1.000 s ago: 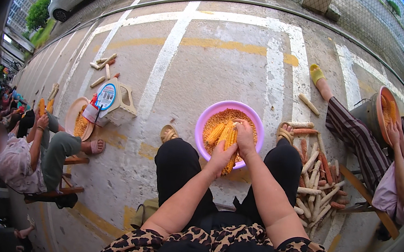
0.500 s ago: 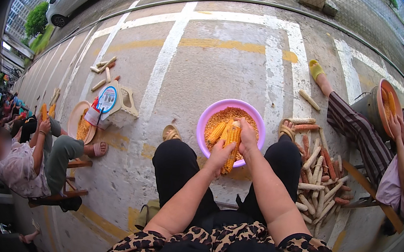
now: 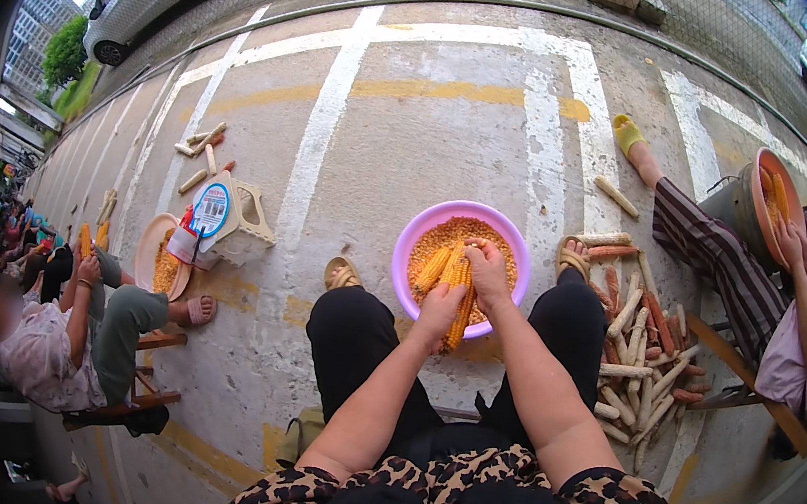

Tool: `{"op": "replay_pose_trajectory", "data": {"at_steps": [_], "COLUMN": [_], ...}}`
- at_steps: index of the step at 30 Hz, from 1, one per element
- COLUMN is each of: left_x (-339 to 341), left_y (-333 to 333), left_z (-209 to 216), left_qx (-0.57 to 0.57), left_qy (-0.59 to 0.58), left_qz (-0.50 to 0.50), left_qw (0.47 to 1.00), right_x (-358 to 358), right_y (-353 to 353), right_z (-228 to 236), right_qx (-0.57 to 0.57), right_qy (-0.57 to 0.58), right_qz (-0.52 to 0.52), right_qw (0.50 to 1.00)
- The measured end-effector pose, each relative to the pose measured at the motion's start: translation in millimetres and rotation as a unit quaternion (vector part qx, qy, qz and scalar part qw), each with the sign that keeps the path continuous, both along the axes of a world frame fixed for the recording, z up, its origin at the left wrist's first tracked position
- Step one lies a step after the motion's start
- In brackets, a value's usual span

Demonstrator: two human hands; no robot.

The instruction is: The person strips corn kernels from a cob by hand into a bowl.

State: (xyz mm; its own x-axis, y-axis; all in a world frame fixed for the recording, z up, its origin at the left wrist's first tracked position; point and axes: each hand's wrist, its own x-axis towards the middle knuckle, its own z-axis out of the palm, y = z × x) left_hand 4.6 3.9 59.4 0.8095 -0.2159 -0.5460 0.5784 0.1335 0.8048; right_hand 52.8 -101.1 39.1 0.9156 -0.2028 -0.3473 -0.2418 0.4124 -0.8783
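Between my knees sits a pink-purple basin [image 3: 399, 275] filled with loose yellow corn kernels [image 3: 472, 230]. Over its near side I hold a corn cob [image 3: 457, 335], partly stripped, tilted with its lower end toward me. My left hand [image 3: 439, 314] is closed around the cob's lower part. My right hand [image 3: 489, 277] is closed at its upper part, the fingers curled over the top and the thumb pressed in. More yellow corn cobs [image 3: 433, 268] lie on the kernels beside my left fingers. My hands partly hide the held cob.
Bare cobs [image 3: 646, 368] are heaped by my right foot. At left are a plastic stool [image 3: 247, 233], a pale basin [image 3: 149, 256] and scattered cobs [image 3: 194, 181]. A seated person [image 3: 60, 341] works at left; another person's hands [image 3: 795, 250] hold an orange basin [image 3: 761, 195] at right.
My right hand has shifted slightly on the cob, its fingers now curled more over the upper end. My left hand keeps its hold. The whole view has moved a little.
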Motion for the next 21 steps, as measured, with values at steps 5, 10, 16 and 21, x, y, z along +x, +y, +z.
{"op": "replay_pose_trajectory", "data": {"at_steps": [5,10,16,21], "left_x": [2.0,2.0,1.5,0.8], "left_y": [0.0,3.3,0.4,-4.6], "left_z": [24.2,32.7,27.8,27.9], "left_qx": [-0.08,-0.138,-0.061,-0.05], "left_qy": [0.075,0.114,0.073,0.065], "left_qz": [0.022,0.035,-0.003,-0.014], "left_qw": [0.994,0.983,0.995,0.997], "right_x": [0.8,0.3,-0.2,-2.1], "right_y": [-9.1,-10.2,-10.5,-9.0], "right_z": [9.6,16.4,9.8,3.4], "right_qx": [0.223,0.227,0.179,0.156], "right_qy": [0.068,0.053,0.034,0.044], "right_qz": [0.021,0.059,0.052,0.015], "right_qw": [0.972,0.971,0.982,0.987]}}
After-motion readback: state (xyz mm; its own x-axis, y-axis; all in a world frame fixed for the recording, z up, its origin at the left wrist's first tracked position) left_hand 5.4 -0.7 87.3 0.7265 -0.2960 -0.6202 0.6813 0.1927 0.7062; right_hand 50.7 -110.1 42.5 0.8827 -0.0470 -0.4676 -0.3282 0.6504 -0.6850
